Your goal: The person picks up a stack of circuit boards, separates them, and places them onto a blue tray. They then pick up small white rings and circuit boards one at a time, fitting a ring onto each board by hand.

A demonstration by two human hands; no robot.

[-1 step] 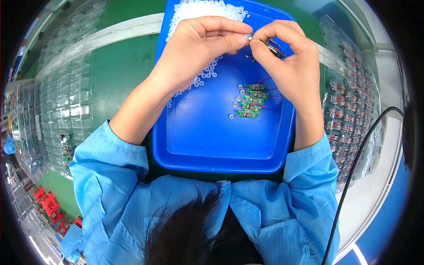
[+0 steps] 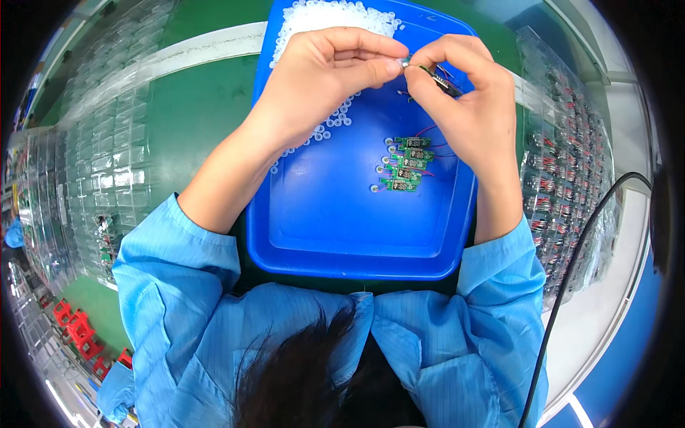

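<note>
Above the far part of a blue tray [image 2: 335, 264], my two hands meet fingertip to fingertip. My left hand [image 2: 314, 78] is closed in a pinch on a small pale round part [image 2: 405, 63], mostly covered by the fingertips. Between its thumb and fingers my right hand [image 2: 474, 96] grips a small circuit board [image 2: 444, 83] with green edges and a dark face. Nearer to me in the tray lie several green circuit boards [image 2: 412, 162] in a column, with thin wires and small round parts [image 2: 374, 188] at their left ends.
A heap of translucent white rings [image 2: 332, 18] fills the tray's far left, with loose rings below my left wrist. Clear compartment trays stand on the green table at the left [image 2: 107, 143]; others, holding wired parts [image 2: 564, 171], stand at the right. A black cable [image 2: 571, 278] hangs at the right.
</note>
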